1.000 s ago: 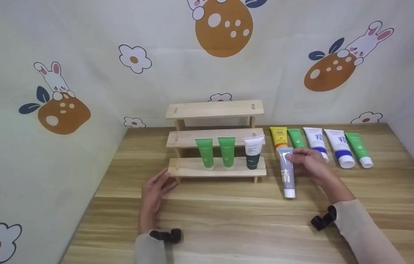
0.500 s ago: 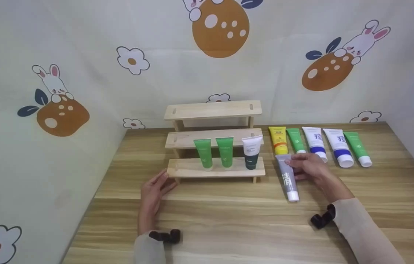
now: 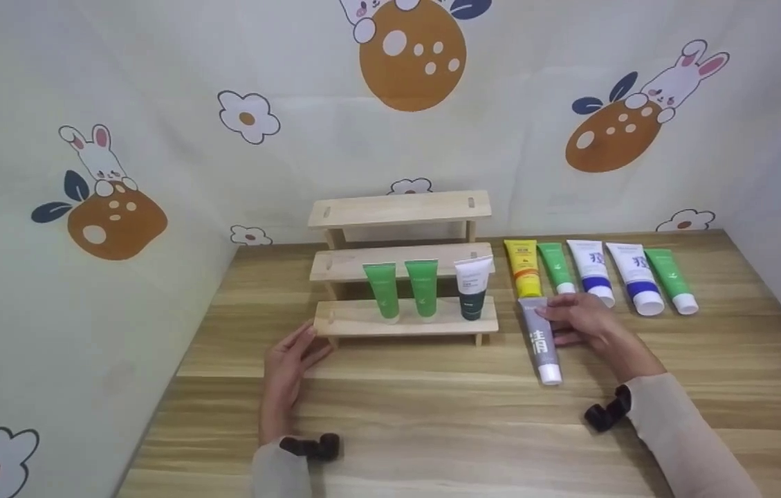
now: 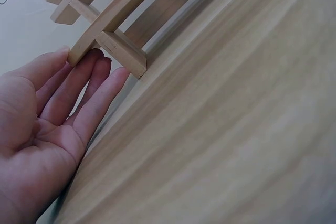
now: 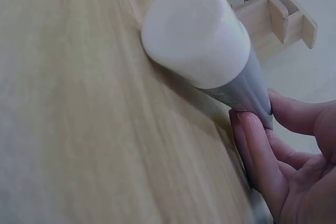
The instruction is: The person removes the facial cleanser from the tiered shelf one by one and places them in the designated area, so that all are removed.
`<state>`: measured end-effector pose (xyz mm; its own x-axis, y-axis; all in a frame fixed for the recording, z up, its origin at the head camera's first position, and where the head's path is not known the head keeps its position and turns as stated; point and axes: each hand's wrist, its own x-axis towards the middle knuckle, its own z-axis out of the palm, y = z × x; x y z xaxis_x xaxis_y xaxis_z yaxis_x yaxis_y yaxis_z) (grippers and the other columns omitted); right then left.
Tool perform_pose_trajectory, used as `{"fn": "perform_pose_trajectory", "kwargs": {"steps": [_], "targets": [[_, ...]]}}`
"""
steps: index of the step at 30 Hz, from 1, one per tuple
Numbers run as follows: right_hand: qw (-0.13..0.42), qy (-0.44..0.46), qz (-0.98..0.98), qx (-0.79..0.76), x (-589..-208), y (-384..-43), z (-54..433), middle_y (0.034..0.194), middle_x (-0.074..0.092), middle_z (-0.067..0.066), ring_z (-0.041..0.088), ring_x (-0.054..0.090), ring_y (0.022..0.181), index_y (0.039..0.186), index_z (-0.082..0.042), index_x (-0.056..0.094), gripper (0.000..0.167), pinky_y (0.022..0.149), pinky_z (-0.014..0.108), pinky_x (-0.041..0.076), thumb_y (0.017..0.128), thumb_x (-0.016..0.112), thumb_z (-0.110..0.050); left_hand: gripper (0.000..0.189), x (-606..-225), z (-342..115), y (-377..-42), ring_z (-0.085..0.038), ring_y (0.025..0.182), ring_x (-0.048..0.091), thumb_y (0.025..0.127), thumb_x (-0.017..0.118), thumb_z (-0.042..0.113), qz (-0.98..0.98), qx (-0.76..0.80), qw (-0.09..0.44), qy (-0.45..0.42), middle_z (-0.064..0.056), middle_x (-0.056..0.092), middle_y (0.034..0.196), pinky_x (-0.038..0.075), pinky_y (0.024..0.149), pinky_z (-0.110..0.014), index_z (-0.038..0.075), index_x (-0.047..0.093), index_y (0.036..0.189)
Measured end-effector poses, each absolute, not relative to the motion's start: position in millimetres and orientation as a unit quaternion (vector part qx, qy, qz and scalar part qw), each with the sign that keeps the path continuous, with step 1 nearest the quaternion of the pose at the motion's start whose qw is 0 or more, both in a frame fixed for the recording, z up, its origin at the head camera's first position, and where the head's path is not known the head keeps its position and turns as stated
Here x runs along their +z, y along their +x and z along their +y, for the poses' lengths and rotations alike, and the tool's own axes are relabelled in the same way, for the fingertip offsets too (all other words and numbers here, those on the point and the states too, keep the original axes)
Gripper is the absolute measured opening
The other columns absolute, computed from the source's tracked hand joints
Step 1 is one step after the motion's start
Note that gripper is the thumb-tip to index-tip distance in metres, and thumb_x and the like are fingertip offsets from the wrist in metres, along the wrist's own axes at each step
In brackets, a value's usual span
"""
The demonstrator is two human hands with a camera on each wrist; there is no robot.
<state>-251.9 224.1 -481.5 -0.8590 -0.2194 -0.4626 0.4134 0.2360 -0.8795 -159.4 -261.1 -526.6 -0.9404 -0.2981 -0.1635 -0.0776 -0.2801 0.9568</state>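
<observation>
My right hand [image 3: 587, 321] pinches a grey squeeze tube [image 3: 540, 342] near its flat end, thumb on one side and fingers on the other. The tube's white cap [image 5: 194, 35] points toward the camera in the right wrist view. My left hand [image 3: 290, 360] holds the left end of the bottom step of a three-tier wooden display rack [image 3: 355, 325]; its thumb touches the step's end and its fingers reach underneath [image 4: 86, 80]. On that step two green tubes [image 3: 382, 290] [image 3: 423, 287] and a white-and-dark-green tube [image 3: 473, 287] stand upright on their caps.
Right of the rack, a yellow tube [image 3: 522, 266], two white-and-blue tubes [image 3: 591, 270] [image 3: 632, 273] and two green tubes [image 3: 556, 266] [image 3: 670, 277] lie in a row on the wooden table [image 3: 432, 429]. A patterned cloth [image 3: 501, 152] hangs behind.
My right hand has brought the grey tube down and toward the front of the table, uncovering more of the yellow tube. The left hand stays at the rack's end.
</observation>
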Motion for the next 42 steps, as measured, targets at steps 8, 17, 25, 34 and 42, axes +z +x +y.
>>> {"fn": "perform_pose_trajectory", "kwargs": {"steps": [8, 17, 25, 34, 42], "targets": [[0.246, 0.066, 0.745, -0.617, -482.3, -251.7, 222.3, 0.090, 0.070, 0.000, 0.012, 0.070, 0.080, 0.135, 0.008, 0.044, 0.059, 0.068, 0.030, 0.068, 0.091, 0.075, -0.017, 0.046, -527.0, -260.9, -158.8, -0.013, 0.101, 0.071, 0.100, 0.062, 0.009, -0.590, -0.790, 0.073, 0.150, -0.024, 0.045, 0.151, 0.065, 0.092, -0.038, -0.010, 0.050, 0.139], [0.233, 0.082, 0.776, -0.581, -477.5, -249.3, 215.7, 0.105, 0.068, 0.011, 0.016, 0.070, 0.080, 0.140, 0.008, 0.046, 0.064, 0.072, 0.030, 0.068, 0.089, 0.076, -0.017, 0.050, -527.1, -262.4, -159.6, -0.014, 0.095, 0.073, 0.099, 0.064, 0.010, -0.589, -0.791, 0.077, 0.146, -0.014, 0.064, 0.130, 0.065, 0.091, -0.036, -0.011, 0.047, 0.141], [0.227, 0.092, 0.789, -0.563, -474.1, -247.1, 213.6, 0.113, 0.066, 0.019, 0.018, 0.070, 0.079, 0.140, 0.009, 0.046, 0.062, 0.070, 0.031, 0.068, 0.090, 0.075, -0.013, 0.049, -527.4, -261.0, -159.2, -0.016, 0.096, 0.073, 0.098, 0.064, 0.010, -0.587, -0.793, 0.082, 0.143, -0.016, 0.067, 0.126, 0.066, 0.090, -0.040, -0.012, 0.049, 0.139], [0.226, 0.107, 0.800, -0.545, -467.3, -247.8, 215.4, 0.116, 0.068, 0.019, 0.016, 0.071, 0.076, 0.142, 0.004, 0.047, 0.064, 0.069, 0.031, 0.067, 0.089, 0.077, -0.016, 0.046, -524.5, -260.2, -160.6, -0.015, 0.097, 0.073, 0.099, 0.064, 0.011, -0.590, -0.788, 0.079, 0.156, -0.016, 0.065, 0.131, 0.065, 0.091, -0.039, -0.009, 0.052, 0.138], [0.211, 0.053, 0.812, -0.542, -450.1, -244.3, 221.5, 0.122, 0.069, 0.020, 0.017, 0.072, 0.090, 0.144, 0.003, 0.045, 0.063, 0.076, 0.033, 0.067, 0.093, 0.073, -0.021, 0.046, -527.4, -260.7, -159.4, -0.014, 0.095, 0.073, 0.099, 0.063, 0.010, -0.593, -0.786, 0.079, 0.155, -0.015, 0.064, 0.128, 0.065, 0.091, -0.038, -0.011, 0.051, 0.139]]}}
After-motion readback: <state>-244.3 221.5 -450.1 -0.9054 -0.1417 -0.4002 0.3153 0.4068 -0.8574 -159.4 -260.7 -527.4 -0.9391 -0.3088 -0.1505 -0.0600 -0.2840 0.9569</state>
